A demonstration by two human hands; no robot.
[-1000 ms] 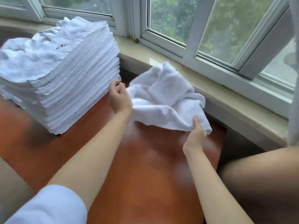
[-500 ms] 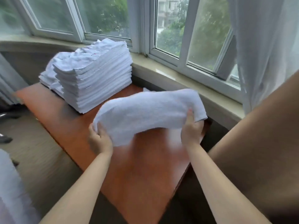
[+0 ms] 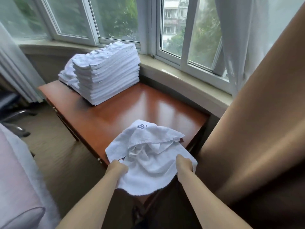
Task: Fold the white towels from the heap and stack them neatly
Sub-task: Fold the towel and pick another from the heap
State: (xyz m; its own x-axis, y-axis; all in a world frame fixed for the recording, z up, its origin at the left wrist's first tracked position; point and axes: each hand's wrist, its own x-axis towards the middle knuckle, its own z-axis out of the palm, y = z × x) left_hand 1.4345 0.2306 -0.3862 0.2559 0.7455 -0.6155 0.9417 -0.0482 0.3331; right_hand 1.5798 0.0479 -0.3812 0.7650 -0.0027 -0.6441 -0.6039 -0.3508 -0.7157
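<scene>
A crumpled white towel (image 3: 148, 152) with a small blue logo lies over the near corner of the red-brown wooden table (image 3: 132, 109), part of it hanging off the edge. My left hand (image 3: 118, 167) grips its near left edge and my right hand (image 3: 184, 164) grips its near right edge; the fingers are buried in the cloth. A tall stack of folded white towels (image 3: 109, 76) stands at the far left of the table by the window sill, with a lower, messier pile (image 3: 68, 75) behind it.
A stone window sill (image 3: 181, 80) runs behind the table under white-framed windows. A brown curtain (image 3: 255, 129) hangs close on the right, a sheer one above it. Bedding (image 3: 19, 179) lies at the lower left, a dark chair base (image 3: 14, 116) on the carpet.
The towel was pulled from the window side toward me, held up stretched between both hands, and now lies lower at the table's near corner. The view has drawn back from the table.
</scene>
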